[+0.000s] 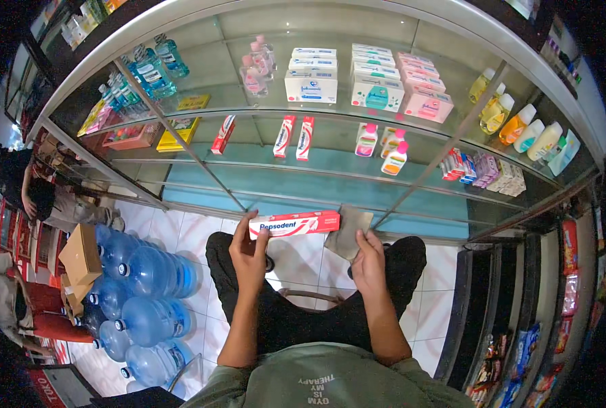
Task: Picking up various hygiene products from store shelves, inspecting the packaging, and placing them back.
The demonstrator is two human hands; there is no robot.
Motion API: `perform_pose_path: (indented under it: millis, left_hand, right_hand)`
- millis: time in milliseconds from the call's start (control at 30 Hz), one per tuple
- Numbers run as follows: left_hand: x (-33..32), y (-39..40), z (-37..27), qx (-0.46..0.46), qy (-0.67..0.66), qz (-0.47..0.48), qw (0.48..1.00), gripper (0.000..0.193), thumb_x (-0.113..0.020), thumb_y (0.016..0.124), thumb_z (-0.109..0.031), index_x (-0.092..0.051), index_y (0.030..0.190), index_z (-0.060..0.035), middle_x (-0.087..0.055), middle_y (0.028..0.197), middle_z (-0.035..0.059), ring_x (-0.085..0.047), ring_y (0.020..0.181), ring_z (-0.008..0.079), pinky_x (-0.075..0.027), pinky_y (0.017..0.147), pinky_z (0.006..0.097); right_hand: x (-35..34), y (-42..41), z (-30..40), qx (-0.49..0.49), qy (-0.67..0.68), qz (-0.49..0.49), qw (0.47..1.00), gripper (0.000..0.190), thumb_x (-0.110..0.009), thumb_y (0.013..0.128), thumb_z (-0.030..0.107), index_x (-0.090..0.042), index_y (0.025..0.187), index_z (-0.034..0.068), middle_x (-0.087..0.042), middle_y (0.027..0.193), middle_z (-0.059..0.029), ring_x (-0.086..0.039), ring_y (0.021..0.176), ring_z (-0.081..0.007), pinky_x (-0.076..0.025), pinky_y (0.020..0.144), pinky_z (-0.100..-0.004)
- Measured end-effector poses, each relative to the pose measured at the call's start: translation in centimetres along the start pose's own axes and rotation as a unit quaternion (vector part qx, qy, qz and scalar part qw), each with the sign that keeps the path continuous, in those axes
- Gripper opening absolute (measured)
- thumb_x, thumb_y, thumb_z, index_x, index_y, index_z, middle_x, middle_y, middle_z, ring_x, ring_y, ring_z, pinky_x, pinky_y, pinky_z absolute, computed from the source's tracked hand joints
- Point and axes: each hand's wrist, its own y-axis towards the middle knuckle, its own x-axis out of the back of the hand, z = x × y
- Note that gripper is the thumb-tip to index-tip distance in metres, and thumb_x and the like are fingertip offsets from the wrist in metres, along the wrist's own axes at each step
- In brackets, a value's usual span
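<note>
A red and white Pepsodent toothpaste box (295, 225) lies level in my left hand (248, 252), gripped near its left end. Pinched in my right hand (369, 260) is a grey cloth (351, 234), which meets the right end of the box. Both hands are over my lap, in front of the glass display case (333, 176). On its middle shelf, similar toothpaste boxes (284, 136) stand upright, two close together and one farther left. Small pink-capped bottles (396, 159) stand to their right.
Johnson's soap boxes (311, 85), pink bottles (254, 76) and blue mouthwash bottles (152, 74) fill parts of the upper shelf. Several large blue water bottles (155, 319) lie on the floor at left, beside cardboard boxes (81, 255). Snack racks (497, 306) stand at right. Two other people are at far left.
</note>
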Motion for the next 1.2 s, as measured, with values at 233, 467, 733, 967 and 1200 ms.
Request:
perform_pose_path:
  millis: [233, 467, 733, 967, 1200]
  left_hand:
    - [2.9, 3.5, 4.3, 0.126, -0.112, -0.043, 0.985, 0.02, -0.062, 0.084, -0.011, -0.058, 0.1, -0.0019, -0.055, 0.079, 0.0005, -0.05, 0.071, 0.0061, -0.039, 0.063, 0.0179]
    - [0.4, 12.9, 9.5, 0.079, -0.19, -0.135, 0.969, 0.02, -0.071, 0.078, -0.012, -0.052, 0.078, -0.0067, -0.055, 0.073, -0.0012, -0.051, 0.069, 0.0065, -0.041, 0.063, 0.0203]
    - [-2.9, 21.4, 14.8, -0.053, 0.065, -0.217, 0.972, 0.028, -0.078, 0.072, -0.019, -0.057, 0.078, -0.0015, -0.056, 0.064, 0.0018, -0.049, 0.054, 0.008, -0.039, 0.048, 0.0234]
    - [-4.3, 21.5, 14.6, -0.154, 0.413, -0.265, 0.858, 0.033, -0.076, 0.067, -0.035, -0.063, 0.083, -0.009, -0.062, 0.075, 0.0103, -0.055, 0.077, 0.0263, -0.037, 0.072, 0.0408]
    - [-4.5, 22.8, 15.5, -0.121, 0.437, -0.246, 0.857, 0.034, -0.072, 0.07, -0.041, -0.065, 0.083, -0.011, -0.062, 0.084, 0.0087, -0.052, 0.091, 0.0295, -0.033, 0.079, 0.0436]
  right_hand:
    - [1.4, 2.4, -0.7, -0.022, 0.039, -0.002, 0.999, 0.022, -0.051, 0.092, 0.01, -0.056, 0.111, 0.001, -0.061, 0.107, -0.0061, -0.058, 0.1, -0.0152, -0.044, 0.089, -0.0278]
    - [4.6, 2.1, -2.7, -0.028, 0.0, -0.042, 0.999, 0.021, -0.05, 0.092, 0.01, -0.056, 0.111, 0.002, -0.062, 0.106, -0.0053, -0.059, 0.098, -0.0161, -0.045, 0.088, -0.0286]
    - [8.3, 2.1, -4.7, -0.038, -0.071, -0.081, 0.993, 0.021, -0.052, 0.092, 0.014, -0.056, 0.109, 0.002, -0.061, 0.106, -0.006, -0.059, 0.098, -0.016, -0.045, 0.087, -0.0289]
    - [10.7, 3.1, -6.1, -0.036, -0.103, -0.104, 0.989, 0.021, -0.053, 0.091, 0.014, -0.055, 0.107, 0.002, -0.061, 0.103, -0.0064, -0.06, 0.097, -0.0186, -0.047, 0.084, -0.0314]
    - [9.9, 3.4, -6.8, -0.046, -0.093, -0.114, 0.988, 0.017, -0.054, 0.09, 0.012, -0.057, 0.103, 0.002, -0.061, 0.101, -0.0059, -0.06, 0.095, -0.0186, -0.046, 0.085, -0.0306]
